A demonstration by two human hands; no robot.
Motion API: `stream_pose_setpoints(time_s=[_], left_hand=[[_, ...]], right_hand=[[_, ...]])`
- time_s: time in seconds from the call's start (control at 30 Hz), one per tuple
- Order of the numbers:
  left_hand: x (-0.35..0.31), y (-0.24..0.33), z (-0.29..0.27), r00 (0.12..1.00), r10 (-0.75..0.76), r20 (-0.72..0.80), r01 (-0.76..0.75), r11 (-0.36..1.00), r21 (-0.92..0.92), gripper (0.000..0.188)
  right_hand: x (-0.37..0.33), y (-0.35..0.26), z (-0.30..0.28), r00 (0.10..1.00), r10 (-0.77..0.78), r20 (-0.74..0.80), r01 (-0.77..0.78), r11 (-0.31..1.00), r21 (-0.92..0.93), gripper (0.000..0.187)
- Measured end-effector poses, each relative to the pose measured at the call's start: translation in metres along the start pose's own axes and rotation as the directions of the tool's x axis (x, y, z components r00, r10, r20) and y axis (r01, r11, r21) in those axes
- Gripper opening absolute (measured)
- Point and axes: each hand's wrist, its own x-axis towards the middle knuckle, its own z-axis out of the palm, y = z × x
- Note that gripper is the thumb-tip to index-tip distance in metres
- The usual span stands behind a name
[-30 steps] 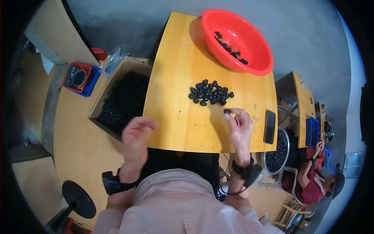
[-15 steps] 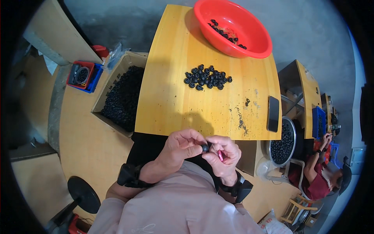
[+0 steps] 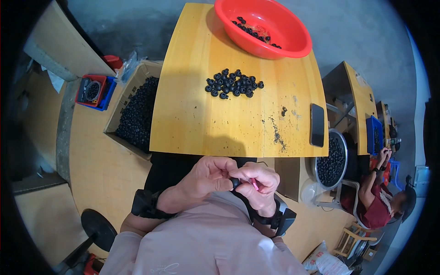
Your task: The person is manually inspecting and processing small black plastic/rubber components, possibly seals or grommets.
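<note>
In front of my chest, just off the table's near edge, both hands meet over one small round black part (image 3: 235, 183) that looks like rubber. My left hand (image 3: 204, 179) pinches it between thumb and fingers. A slim, shiny pink tool (image 3: 255, 184) is held in my right hand (image 3: 262, 190), whose fingers press against the same black part. The tool's tip is hidden by the fingers, so its kind is unclear. On the yellow table (image 3: 183, 119) beyond lies a pile of similar black parts (image 3: 227, 87).
A red basin (image 3: 300, 47) with several black parts stands at the table's far end. Black scraps (image 3: 277, 137) and a phone (image 3: 316, 125) lie at right. A cardboard box (image 3: 113, 124) of black parts stands left; a metal bowl (image 3: 345, 160) right. Farther right sits another person (image 3: 375, 208).
The table and its contents appear shifted slightly left and up in the view. My hands remain together on the black part, with small changes in the fingers.
</note>
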Motion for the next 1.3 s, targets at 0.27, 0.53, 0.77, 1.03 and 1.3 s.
stream_pose_setpoints(time_s=[0.27,0.53,0.77,1.03,1.3], left_hand=[[-0.005,0.007,0.006,0.999,-0.028,-0.029,0.028,0.999,0.021,0.026],[-0.007,0.007,0.004,1.0,0.006,0.016,-0.007,0.994,0.105,0.017],[-0.006,0.002,0.002,1.0,-0.014,0.001,0.014,0.999,0.051,0.019],[-0.006,-0.001,0.004,0.998,-0.045,-0.051,0.041,0.996,-0.081,0.016],[-0.005,0.0,0.005,0.999,-0.038,-0.006,0.038,0.997,-0.06,0.018]], right_hand=[[-0.001,-0.007,0.009,0.999,-0.013,-0.038,0.013,1.0,0.007,0.022],[-0.002,-0.009,0.007,0.984,0.176,-0.002,-0.171,0.957,0.236,0.017],[-0.001,-0.021,0.006,0.966,0.252,-0.065,-0.239,0.957,0.166,0.025],[-0.01,-0.019,0.006,0.999,0.016,0.029,-0.005,0.943,-0.332,0.026],[-0.007,-0.02,0.007,0.999,-0.005,0.046,0.021,0.933,-0.358,0.025]])
